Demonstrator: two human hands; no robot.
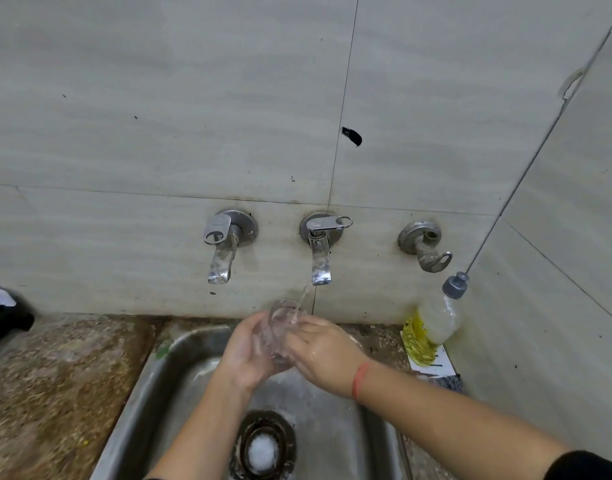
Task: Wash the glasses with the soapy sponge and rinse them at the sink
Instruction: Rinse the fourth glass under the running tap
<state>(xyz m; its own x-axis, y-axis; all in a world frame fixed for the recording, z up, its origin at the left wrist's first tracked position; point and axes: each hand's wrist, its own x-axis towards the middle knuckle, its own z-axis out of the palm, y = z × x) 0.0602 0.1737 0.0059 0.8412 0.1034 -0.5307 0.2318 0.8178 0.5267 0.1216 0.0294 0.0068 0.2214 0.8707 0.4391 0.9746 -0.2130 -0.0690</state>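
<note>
Both hands, left hand (244, 355) and right hand (323, 355), wrap their fingers around the clear round glass (280, 327), tipped under the middle shiny metal tap (320, 251) so water washes soap out.

- Both hands, the left hand (244, 351) and the right hand (323, 355), close around a glass (280, 329) over the sink (148, 386), blocking the middle of the basin.
- The running tap (320, 254) hangs just above the glass; a second tap (223, 247) juts out to its left.
- The sink floor around the drain (263, 445) lies open.
- A bottle (432, 320) crowds the right corner.
- The left counter (55, 375) is bare up to a dark object (3, 323) at the edge.
</note>
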